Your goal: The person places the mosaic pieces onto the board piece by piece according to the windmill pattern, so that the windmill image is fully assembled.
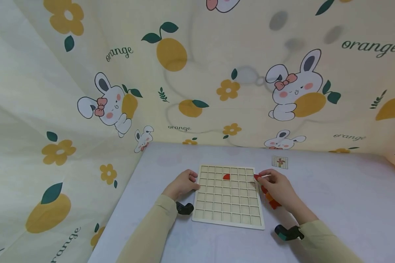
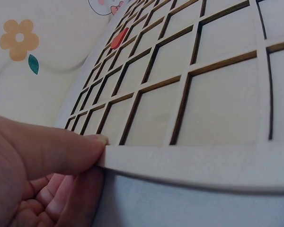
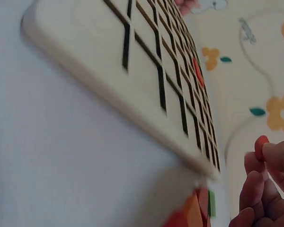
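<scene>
A pale wooden grid board (image 1: 228, 224) lies on the table, with one red quarter-round piece (image 1: 226, 176) in a cell of its second row from the far side. My left hand (image 1: 183, 183) grips the board's left edge; in the left wrist view the thumb (image 2: 71, 149) lies at the rim and the other fingers curl below it. Just off the board's far right corner, my right hand (image 1: 278, 188) pinches a small red piece (image 3: 261, 148) between thumb and finger. Its full shape is covered by the fingertips.
Several red and orange pieces (image 1: 272, 200) lie in a row beside the board's right edge, partly under my right hand; a green one (image 3: 212, 203) shows in the right wrist view. A small pattern card (image 1: 279, 162) with a pinwheel figure lies behind. Printed cloth (image 1: 204, 87) hangs around the table.
</scene>
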A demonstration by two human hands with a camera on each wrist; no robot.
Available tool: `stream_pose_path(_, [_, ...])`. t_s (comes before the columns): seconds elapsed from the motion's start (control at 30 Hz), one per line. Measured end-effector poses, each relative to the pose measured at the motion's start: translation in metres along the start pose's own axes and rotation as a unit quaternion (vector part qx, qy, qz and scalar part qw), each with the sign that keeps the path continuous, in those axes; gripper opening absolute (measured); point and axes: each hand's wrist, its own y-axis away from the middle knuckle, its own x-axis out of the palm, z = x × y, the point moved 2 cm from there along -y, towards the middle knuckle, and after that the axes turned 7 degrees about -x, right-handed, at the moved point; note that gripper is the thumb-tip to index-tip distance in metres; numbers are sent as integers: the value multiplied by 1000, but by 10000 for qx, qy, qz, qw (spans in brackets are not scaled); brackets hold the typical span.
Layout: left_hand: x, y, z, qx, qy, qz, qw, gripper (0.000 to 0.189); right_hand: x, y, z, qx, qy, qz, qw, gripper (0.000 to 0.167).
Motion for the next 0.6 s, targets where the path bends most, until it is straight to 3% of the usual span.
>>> stream_pose_path(0.6, [0,0,0,182,27,-11,9998,40,59,-22,23,-395,38,209,9990,21])
